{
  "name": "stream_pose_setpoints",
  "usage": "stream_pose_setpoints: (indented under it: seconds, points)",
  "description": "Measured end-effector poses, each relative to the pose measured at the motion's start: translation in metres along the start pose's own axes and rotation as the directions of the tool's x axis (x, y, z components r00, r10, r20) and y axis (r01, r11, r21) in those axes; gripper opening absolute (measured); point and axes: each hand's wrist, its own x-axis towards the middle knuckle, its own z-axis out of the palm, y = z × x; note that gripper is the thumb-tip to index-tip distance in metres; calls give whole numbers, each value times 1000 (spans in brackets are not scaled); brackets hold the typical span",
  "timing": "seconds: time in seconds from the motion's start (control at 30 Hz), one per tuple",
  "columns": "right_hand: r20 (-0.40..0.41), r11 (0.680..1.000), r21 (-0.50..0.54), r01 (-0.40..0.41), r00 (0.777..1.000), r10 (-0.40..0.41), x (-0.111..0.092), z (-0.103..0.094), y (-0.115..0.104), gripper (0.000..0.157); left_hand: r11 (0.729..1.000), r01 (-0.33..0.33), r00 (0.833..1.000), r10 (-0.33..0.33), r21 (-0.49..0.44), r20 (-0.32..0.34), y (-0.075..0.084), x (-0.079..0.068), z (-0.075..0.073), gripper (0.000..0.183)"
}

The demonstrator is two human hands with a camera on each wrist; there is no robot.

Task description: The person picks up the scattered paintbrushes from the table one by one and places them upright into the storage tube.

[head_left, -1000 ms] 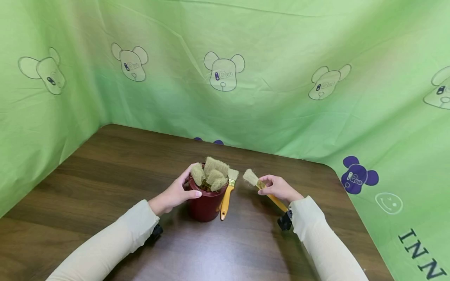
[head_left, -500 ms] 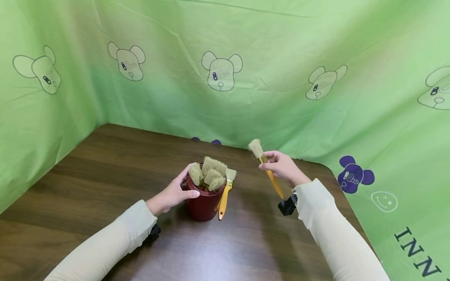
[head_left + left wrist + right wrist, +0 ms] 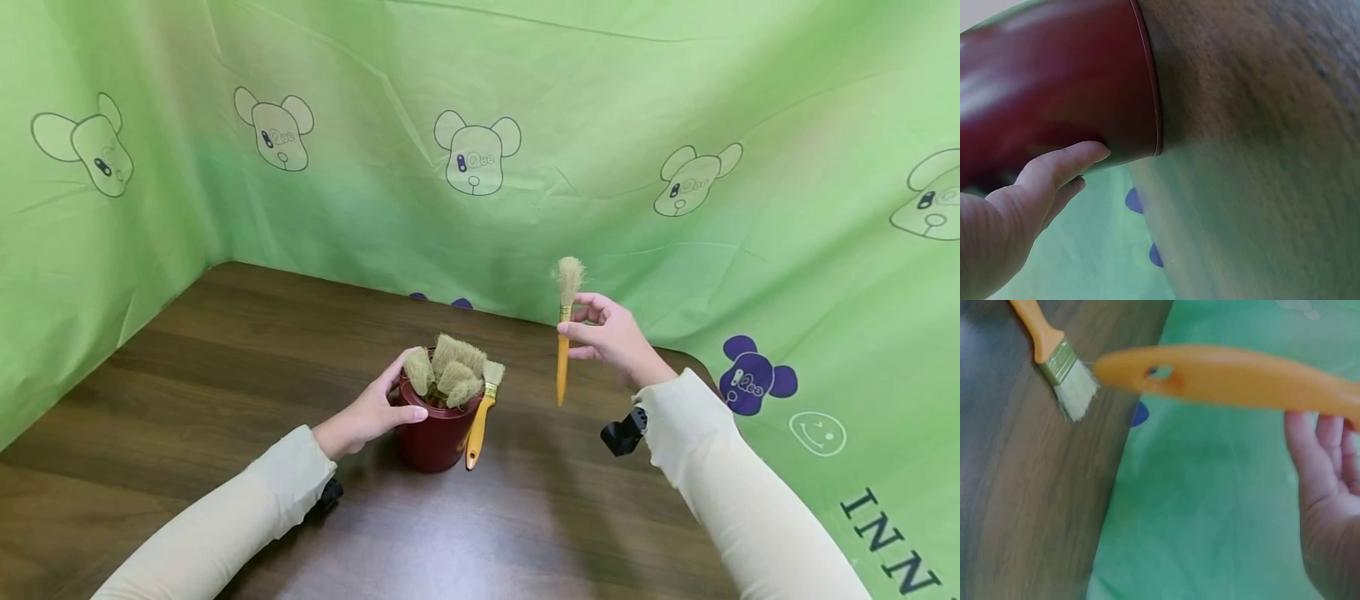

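Note:
A dark red round container point(image 3: 433, 440) stands upright on the table with several pale-bristled paintbrushes point(image 3: 456, 371) in it, bristles up. My left hand point(image 3: 366, 417) grips its left side, thumb on the near rim and fingers behind. In the left wrist view the hand point(image 3: 1013, 219) lies along the container's wall point(image 3: 1054, 81). Above the table to the right, my right hand point(image 3: 611, 337) pinches a paintbrush point(image 3: 563, 358) near its metal band, bristles up, yellow handle down. Another yellow-handled paintbrush point(image 3: 478, 429) lies against the container's right side; its bristles point(image 3: 1077, 390) show in the right wrist view.
The dark wood table point(image 3: 225, 358) ends at a green cloth point(image 3: 360, 208) with printed bear heads, which hangs behind and on both sides. Black wrist cameras, such as the right one point(image 3: 624, 432), sit under the sleeves.
My right hand has lifted its paintbrush up and to the right, turning it from slanted to upright. The left hand stays on the container, and the other paintbrushes have not moved.

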Motion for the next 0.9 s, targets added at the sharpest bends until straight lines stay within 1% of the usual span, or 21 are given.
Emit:
stream_pose_setpoints:
  seconds: [0.1,0.2,0.33,0.5,0.6,0.7,0.83,0.9]
  points:
    - [28,993,108,42,999,-45,-2,3,-6,38,1000,3,1000,-3,6,-5,2,0,1,88]
    - [64,983,163,79,994,-91,-2,9,-14,31,1000,10,1000,-10,6,-7,2,1,2,86]
    - [103,964,229,133,982,-160,0,22,-29,28,1000,20,1000,-20,8,-9,2,1,2,85]
    - [112,920,341,193,963,-244,3,46,-42,30,1000,12,1000,-11,19,-7,1,0,-1,87]
    - [99,899,385,211,958,-268,4,60,-45,33,1000,1,1000,-1,26,-3,1,0,-1,88]
    - [94,885,412,216,956,-277,4,74,-48,33,999,-2,1000,2,34,-5,1,0,-2,88]
    - [103,875,437,207,955,-278,5,91,-51,31,999,-4,1000,4,34,-4,0,0,-2,87]
    - [122,878,434,199,953,-276,6,98,-51,30,999,-9,1000,9,31,-1,-1,0,-2,87]
